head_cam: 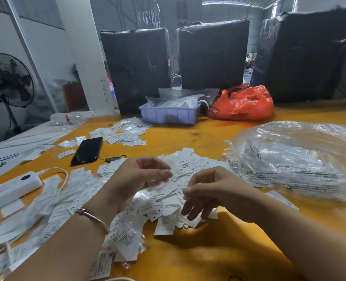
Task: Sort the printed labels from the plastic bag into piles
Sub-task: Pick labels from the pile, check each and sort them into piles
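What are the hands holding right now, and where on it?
Cannot tell for sure. The left hand hovers with curled fingers over the pile of labels, thumb and forefinger close together, possibly pinching one. The right hand hangs over the pile, blurred.

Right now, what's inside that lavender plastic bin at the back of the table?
The lavender bin holds crumpled clear plastic bags that rise above its rim, and a white strip curls over its right edge. Its walls and the bags hide whatever lies deeper inside.
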Available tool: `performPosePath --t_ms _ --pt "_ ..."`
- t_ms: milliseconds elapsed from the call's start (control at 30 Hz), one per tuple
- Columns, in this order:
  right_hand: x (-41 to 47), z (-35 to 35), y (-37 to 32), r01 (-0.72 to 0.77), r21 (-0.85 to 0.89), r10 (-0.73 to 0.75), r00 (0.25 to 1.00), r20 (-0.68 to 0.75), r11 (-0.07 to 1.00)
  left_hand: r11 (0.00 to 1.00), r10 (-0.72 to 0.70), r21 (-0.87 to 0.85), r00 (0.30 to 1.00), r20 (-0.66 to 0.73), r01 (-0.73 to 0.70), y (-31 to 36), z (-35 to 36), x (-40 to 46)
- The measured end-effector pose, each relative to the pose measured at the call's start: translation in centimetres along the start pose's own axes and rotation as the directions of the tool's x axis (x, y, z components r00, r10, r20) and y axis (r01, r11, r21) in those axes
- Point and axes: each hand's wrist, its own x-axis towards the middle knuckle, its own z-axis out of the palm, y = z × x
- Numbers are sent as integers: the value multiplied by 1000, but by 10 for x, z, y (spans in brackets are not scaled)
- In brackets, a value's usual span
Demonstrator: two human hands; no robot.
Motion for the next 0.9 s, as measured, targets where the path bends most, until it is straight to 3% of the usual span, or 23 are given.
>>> performPosePath --t_ms 167,333,533,767,900 --pt "-1 -12 -1 -9 -4 8 974 -227 1000 998 9 64 1000 21 -11 -2 0 0" --pt "-2 -23 -3 -26 79 53 932 -357 997 990 39 132 998 52 -45 -2 3 -2" --pt "3 -31 -2 67 140 25 820 -572 988 981 152 120 988 36 -155 0 5 -3" --pt "1 -26 -9 183 333 4 872 -490 925 957 240 155 970 41 -244 4 10 -7" --pt "-4 -17 -15 242 162 -137 865 -483 956 952 259 147 963 67 -267 5 11 -8"
